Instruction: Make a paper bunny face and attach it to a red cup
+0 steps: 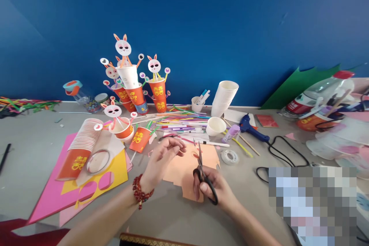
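- In the head view, the right hand (216,189) is grasping the scissors (201,168) by the black handles; the blades point away from the person and look slightly parted.
- The left hand (161,157) is near the blades, with its fingers curled above the table (115,203). I cannot tell surely whether it pinches some small piece, because the fingertips are partly hidden.
- The orange paper (176,172) lies flat on the table, below the scissors and between the hands. The tape roll (230,157) is just beside its right edge.
- This paper should be light, rather thin, and easy to bend or tear; I would take it gently at a free edge, away from the blades.
- The scissors are probably stiff and a little heavier; the handle loops are the safe place to hold.
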A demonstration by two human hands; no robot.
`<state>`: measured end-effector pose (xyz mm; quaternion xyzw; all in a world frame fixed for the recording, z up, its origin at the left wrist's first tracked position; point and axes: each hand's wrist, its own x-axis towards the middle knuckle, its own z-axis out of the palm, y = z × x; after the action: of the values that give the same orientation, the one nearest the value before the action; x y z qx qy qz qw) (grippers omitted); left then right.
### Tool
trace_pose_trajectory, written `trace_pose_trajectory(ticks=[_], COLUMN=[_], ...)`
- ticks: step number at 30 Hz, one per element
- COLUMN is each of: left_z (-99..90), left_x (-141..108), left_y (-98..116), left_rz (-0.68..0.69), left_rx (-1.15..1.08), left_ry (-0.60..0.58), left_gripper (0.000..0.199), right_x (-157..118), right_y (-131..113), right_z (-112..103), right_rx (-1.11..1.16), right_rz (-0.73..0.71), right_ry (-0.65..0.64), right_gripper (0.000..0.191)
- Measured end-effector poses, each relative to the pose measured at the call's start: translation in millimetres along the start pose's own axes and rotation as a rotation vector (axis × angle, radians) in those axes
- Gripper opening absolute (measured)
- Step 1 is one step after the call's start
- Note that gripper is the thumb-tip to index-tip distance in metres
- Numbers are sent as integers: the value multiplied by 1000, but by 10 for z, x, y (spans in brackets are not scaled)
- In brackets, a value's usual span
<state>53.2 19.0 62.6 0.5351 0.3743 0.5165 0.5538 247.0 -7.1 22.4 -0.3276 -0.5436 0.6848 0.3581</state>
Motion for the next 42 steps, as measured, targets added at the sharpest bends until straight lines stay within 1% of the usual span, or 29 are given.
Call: trace_pose_trajectory(ticks=[2, 4, 7, 8, 9, 12, 14, 16, 17, 19, 21, 23, 28, 32, 35, 38, 42], left_z=[-15, -10, 56, 98, 149, 356, 517, 666, 728, 817, 858, 855, 752, 681, 675, 706, 752], left_x=[121, 325, 780, 955, 1133, 1645, 1941, 2185, 2282, 2417, 2473, 2469, 2368, 2284, 2214, 2153, 2139], left_y=[24, 9, -73, -104, -132, -168, -148, -106, -81, -36, -9, -9, -109, -197, -224, -220, -153], left_rz=[15, 67, 222, 253, 278, 385, 539, 575, 572, 546, 520, 501, 475, 494, 515, 519, 495], left_rx=[64, 186, 434, 463, 478, 543, 762, 911, 972, 1070, 1100, 1088, 1008, 901, 838, 820, 868], left_ry=[19, 23, -5, -6, -9, -47, -77, -78, -96, -144, -173, -168, -65, 52, 123, 140, 84], left_gripper=[15, 13, 15, 17, 22, 47, 58, 64, 61, 41, 21, 14, 9, 6, 5, 6, 5], right_x=[-17, -32, -48, -51, -53, -57, -57, -58, -58, -59, -59, -60, -63, -58, -52, -47, -42], right_y=[-1, 1, 10, 16, 24, 62, 95, 123, 131, 136, 129, 119, 117, 122, 131, 146, 147], right_z=[10, 30, 54, 57, 58, 43, 26, 8, 0, -14, -23, -27, -28, -35, -34, -27, -30], right_rx=[36, 72, 123, 132, 133, 128, 126, 116, 112, 119, 129, 128, 106, 104, 126, 133, 128], right_rz=[-13, -35, -70, -78, -86, -107, -124, -152, -163, -171, -154, -137, -135, -135, -148, -177, -177], right_ry=[-15, -19, 0, 4, 7, 17, 19, 8, 5, 15, 31, 44, 43, 46, 39, 26, 32], right_gripper=[56, 57, 57, 57, 57, 57, 57, 56, 55, 56, 57, 58, 57, 58, 57, 55, 53])
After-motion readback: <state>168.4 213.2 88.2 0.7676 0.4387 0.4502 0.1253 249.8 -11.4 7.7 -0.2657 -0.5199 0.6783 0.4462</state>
